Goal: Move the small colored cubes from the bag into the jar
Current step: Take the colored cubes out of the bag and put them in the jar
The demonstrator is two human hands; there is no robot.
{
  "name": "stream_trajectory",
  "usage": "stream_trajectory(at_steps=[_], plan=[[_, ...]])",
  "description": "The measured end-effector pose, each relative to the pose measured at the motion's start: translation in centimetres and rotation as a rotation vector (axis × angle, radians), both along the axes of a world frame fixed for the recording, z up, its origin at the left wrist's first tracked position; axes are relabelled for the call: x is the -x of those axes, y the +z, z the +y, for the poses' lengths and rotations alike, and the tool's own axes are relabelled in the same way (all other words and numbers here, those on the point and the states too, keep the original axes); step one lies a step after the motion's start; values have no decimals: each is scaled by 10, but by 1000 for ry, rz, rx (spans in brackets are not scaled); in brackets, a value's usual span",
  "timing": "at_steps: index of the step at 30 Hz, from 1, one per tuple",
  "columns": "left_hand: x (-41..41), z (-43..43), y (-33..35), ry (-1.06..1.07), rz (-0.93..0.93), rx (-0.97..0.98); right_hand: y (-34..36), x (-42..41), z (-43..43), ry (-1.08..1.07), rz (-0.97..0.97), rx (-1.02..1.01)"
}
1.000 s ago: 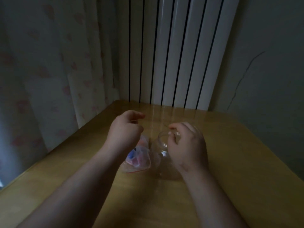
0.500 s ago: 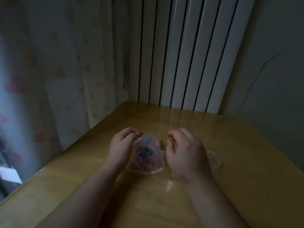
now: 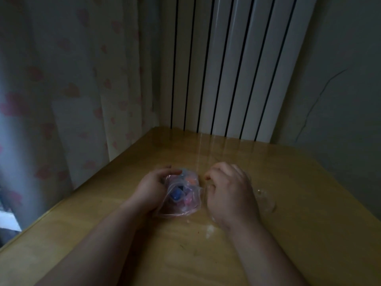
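A clear plastic bag (image 3: 183, 195) with small colored cubes, a blue one (image 3: 176, 195) plainest, lies on the wooden table (image 3: 309, 234) between my hands. My left hand (image 3: 151, 191) curls around the bag's left side and grips it. The fingers of my right hand (image 3: 228, 193) are closed at the bag's right edge, pinching the plastic. The clear glass jar (image 3: 267, 200) stands just right of my right hand, mostly hidden behind it and hard to make out in the dim light.
The table sits in a corner: a curtain with pink hearts (image 3: 82, 100) along its left edge, a white ribbed radiator (image 3: 226, 69) behind, a grey wall (image 3: 340, 89) at right. Bare tabletop lies in front of and to the right of my hands.
My right hand left the jar's rim and came to the bag's right edge. My left hand dropped from above the bag onto its left side. The jar now shows right of my right hand.
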State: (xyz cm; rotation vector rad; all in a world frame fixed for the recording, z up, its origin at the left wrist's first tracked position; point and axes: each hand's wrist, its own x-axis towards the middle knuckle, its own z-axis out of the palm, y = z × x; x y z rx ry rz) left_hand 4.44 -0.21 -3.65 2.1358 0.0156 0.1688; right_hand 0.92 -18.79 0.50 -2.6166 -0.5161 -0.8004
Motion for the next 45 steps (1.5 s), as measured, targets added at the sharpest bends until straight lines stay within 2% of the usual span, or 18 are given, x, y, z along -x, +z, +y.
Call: stream_trajectory(at_steps=[3,5,8,12,15,19,22,26,29,32,35,37,39,43,45], plan=[[-5,3,-4,-16,-8,-80,-1,1,4,112,-88,24],[-6,4,-5,-14,-22,-87,0,4,8,209,-63,66],[-8,5,-6,-21,-32,-70,-5,4,16,303,46,97],[-9,6,-7,-24,-50,-84,-15,-1,23,334,241,150],[-10,9,-9,-4,-29,-95,-18,1,26,351,310,222],[-10,10,-9,4,-8,-109,-23,0,27,335,295,344],[-10,12,-7,6,15,-176,-29,-5,30,314,189,345],[-10,19,-10,-71,-5,-245,-26,-4,33,350,93,102],[-11,18,-11,1,-42,-189,-23,-1,29,314,46,-38],[-12,18,-14,83,19,-176,-24,-2,26,283,65,-233],[-14,17,-16,74,40,-156,-19,1,24,309,179,-491],[-11,15,-13,58,49,-90,-15,3,23,329,258,-654],[-7,15,-8,58,69,102,-10,5,21,333,311,-783],[2,16,3,62,36,719,2,1,12,269,315,-1022],[4,11,3,38,83,998,6,-1,8,302,369,-1167]])
